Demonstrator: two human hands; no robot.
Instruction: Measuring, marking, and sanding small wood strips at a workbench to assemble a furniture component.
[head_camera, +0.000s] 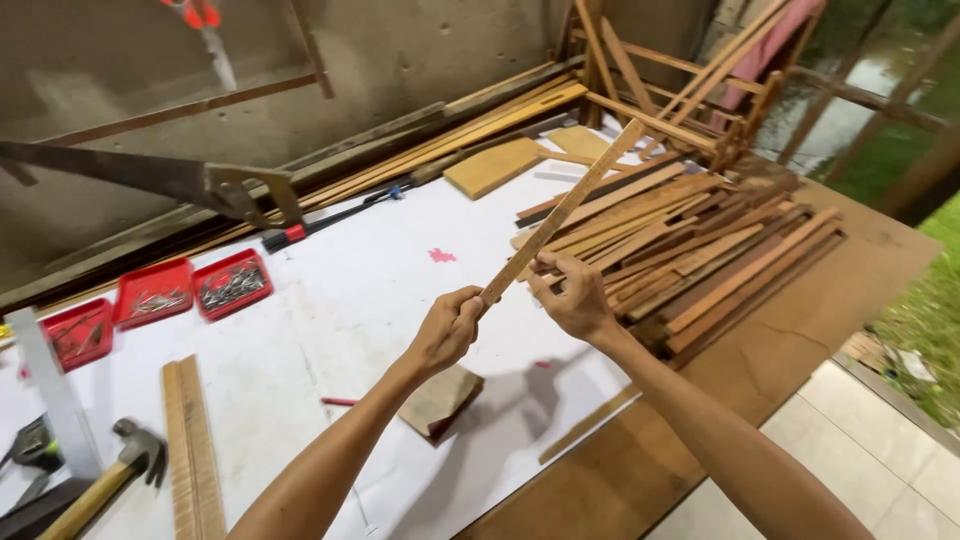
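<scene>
A white-covered surface (330, 300) carries a heap of wooden slats (690, 255) on its right side. Above it, a thin wooden strip (560, 213) is held slanting upward, the left hand (447, 330) with fingers clamped on its lower end, the right hand (575, 297) pinching it just above. A hammer (120, 465) lies at lower left.

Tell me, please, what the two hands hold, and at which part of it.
Both hold one thin wooden strip, at its lower end: left hand grips the very end, right hand pinches it just above with its fingers.
</scene>
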